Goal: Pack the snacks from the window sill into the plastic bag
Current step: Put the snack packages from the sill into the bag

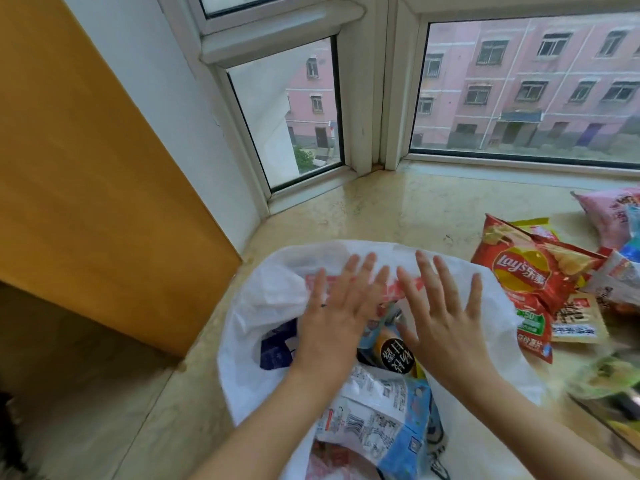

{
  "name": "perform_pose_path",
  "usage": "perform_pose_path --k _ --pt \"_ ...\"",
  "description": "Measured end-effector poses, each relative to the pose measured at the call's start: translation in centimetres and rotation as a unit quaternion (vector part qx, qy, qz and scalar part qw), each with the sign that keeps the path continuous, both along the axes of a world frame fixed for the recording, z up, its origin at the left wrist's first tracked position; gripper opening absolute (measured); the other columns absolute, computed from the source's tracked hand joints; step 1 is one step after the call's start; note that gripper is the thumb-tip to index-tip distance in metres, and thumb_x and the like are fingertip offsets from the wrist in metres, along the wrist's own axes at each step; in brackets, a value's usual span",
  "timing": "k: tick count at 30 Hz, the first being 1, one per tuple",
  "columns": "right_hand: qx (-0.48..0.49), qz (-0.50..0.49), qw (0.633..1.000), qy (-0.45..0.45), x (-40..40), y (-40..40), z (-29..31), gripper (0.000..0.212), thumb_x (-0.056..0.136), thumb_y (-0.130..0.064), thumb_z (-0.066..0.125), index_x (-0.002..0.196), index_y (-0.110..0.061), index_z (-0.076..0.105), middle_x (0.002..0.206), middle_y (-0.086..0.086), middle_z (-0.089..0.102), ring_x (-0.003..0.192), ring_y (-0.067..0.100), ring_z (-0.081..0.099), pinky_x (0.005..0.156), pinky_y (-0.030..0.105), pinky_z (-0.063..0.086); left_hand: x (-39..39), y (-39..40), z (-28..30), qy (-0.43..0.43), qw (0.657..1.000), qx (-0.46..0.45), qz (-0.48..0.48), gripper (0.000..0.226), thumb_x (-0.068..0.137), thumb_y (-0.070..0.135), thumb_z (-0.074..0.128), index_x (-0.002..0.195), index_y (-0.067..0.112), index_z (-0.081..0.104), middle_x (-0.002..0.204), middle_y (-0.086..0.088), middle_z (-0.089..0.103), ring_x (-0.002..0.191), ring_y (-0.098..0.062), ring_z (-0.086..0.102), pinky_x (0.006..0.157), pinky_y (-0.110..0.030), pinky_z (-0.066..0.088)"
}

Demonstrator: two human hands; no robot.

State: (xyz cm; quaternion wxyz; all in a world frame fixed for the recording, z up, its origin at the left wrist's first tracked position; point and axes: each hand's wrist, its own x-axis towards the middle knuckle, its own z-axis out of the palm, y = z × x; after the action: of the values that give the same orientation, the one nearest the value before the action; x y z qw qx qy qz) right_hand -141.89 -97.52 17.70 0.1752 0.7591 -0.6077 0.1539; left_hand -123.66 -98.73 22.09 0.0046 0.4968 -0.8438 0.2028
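A white plastic bag point(263, 299) lies on the marble window sill point(398, 209), its mouth towards me. Inside it I see a blue and white snack pack point(381, 431), a dark round-labelled packet point(394, 355) and a dark blue packet point(277, 348). My left hand point(332, 313) and my right hand point(440, 320) are spread flat, fingers straight, over the bag's upper layer, side by side. To the right on the sill lie a red Lay's crisp bag point(523, 271), a beige sachet point(575, 320), a pink packet point(609, 213) and a green packet point(609, 375).
Window frames point(370, 98) meet at the corner behind the sill. An orange-brown panel point(86, 168) stands at the left, with floor below it. Bare sill stretches between the bag and the glass.
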Motion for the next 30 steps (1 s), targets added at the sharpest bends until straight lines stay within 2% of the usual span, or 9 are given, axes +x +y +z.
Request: perform_pose_path --k 3,6,9,13,16,21,25,28,30 --pt "0.030 0.020 0.999 0.012 -1.5 -1.9 0.2 0.105 0.069 -0.023 0.078 0.151 -0.022 0.011 0.154 0.015 0.025 0.135 0.038 0.036 0.101 0.072 0.024 2.3 -2.0 -0.1 0.036 0.999 0.020 0.028 0.113 0.076 0.052 0.071 0.154 0.018 -0.004 0.162 -0.007 0.005 0.148 -0.028 0.008 0.115 -0.056 0.001" --pt "0.070 0.036 0.997 -0.008 -3.4 -3.6 1.6 0.115 0.059 -0.002 0.076 0.152 -0.024 0.012 0.149 0.018 0.033 0.116 0.041 0.052 0.086 0.063 0.046 5.9 -3.5 0.5 0.003 0.999 0.013 0.032 0.109 0.078 0.023 0.074 0.154 0.024 -0.003 0.159 -0.004 0.018 0.145 -0.027 0.022 0.114 -0.057 0.002" --pt "0.099 0.045 0.993 0.033 -5.6 -4.8 3.1 0.106 0.062 0.007 0.061 0.151 -0.026 0.015 0.148 0.020 0.037 0.098 0.040 0.062 0.077 0.055 0.052 9.5 -4.6 1.3 -0.020 0.999 0.022 0.031 0.114 0.067 0.013 0.080 0.153 0.025 0.007 0.154 -0.004 0.033 0.140 -0.022 0.034 0.113 -0.055 0.009" --pt "0.121 0.027 0.986 0.112 -7.6 -6.3 3.3 0.090 0.073 0.004 0.045 0.152 -0.027 0.015 0.140 0.020 0.049 0.083 0.036 0.067 0.081 0.057 0.046 12.3 -6.4 1.8 0.000 1.000 0.020 0.024 0.104 0.067 0.011 0.081 0.151 0.021 0.021 0.145 -0.003 0.047 0.133 -0.019 0.046 0.110 -0.054 0.025" --pt "0.158 -0.002 0.980 0.118 -7.0 -6.5 2.3 0.094 0.074 0.002 0.047 0.152 -0.031 0.006 0.134 0.011 0.055 0.094 0.030 0.067 0.098 0.065 0.033 12.3 -7.0 1.9 0.014 0.997 0.067 0.035 0.102 0.067 0.009 0.083 0.149 0.023 0.024 0.143 0.001 0.049 0.130 -0.015 0.048 0.109 -0.050 0.032" --pt "0.146 -0.027 0.986 0.072 -5.2 -6.1 1.1 0.086 0.077 -0.023 0.070 0.150 -0.024 0.026 0.131 0.006 0.058 0.100 0.030 0.065 0.101 0.068 0.027 9.7 -6.5 2.3 0.067 0.997 0.040 0.026 0.069 0.087 0.060 0.051 0.140 0.017 0.047 0.138 0.002 0.054 0.127 -0.015 0.051 0.109 -0.044 0.033" --pt "0.109 -0.023 0.993 0.046 -4.7 -6.0 1.0 0.073 0.083 -0.049 0.057 0.146 -0.020 0.035 0.128 0.009 0.060 0.097 0.032 0.066 0.100 0.066 0.033 7.6 -6.4 1.7 0.065 0.998 0.007 0.000 0.064 0.086 0.061 0.044 0.127 0.015 0.060 0.121 -0.002 0.066 0.107 -0.020 0.065 0.090 -0.042 0.050" --pt "0.108 -0.020 0.993 0.046 -4.9 -6.5 1.6 0.070 0.087 -0.034 0.059 0.149 -0.022 0.028 0.133 0.009 0.056 0.097 0.033 0.066 0.097 0.063 0.039 6.8 -7.6 2.8 0.099 0.995 0.010 0.028 0.025 0.090 0.028 0.061 0.111 0.017 0.066 0.088 -0.004 0.070 0.068 -0.026 0.067 0.053 -0.032 0.050" --pt "0.134 -0.035 0.989 0.043 -5.0 -6.8 2.3 0.068 0.092 -0.023 0.052 0.151 -0.024 0.017 0.135 0.007 0.054 0.097 0.031 0.066 0.094 0.053 0.044 6.5 -8.5 4.5 0.168 0.975 0.068 0.125 0.021 0.095 0.019 0.051 0.111 0.020 0.064 0.094 -0.006 0.069 0.075 -0.029 0.065 0.054 -0.030 0.042"
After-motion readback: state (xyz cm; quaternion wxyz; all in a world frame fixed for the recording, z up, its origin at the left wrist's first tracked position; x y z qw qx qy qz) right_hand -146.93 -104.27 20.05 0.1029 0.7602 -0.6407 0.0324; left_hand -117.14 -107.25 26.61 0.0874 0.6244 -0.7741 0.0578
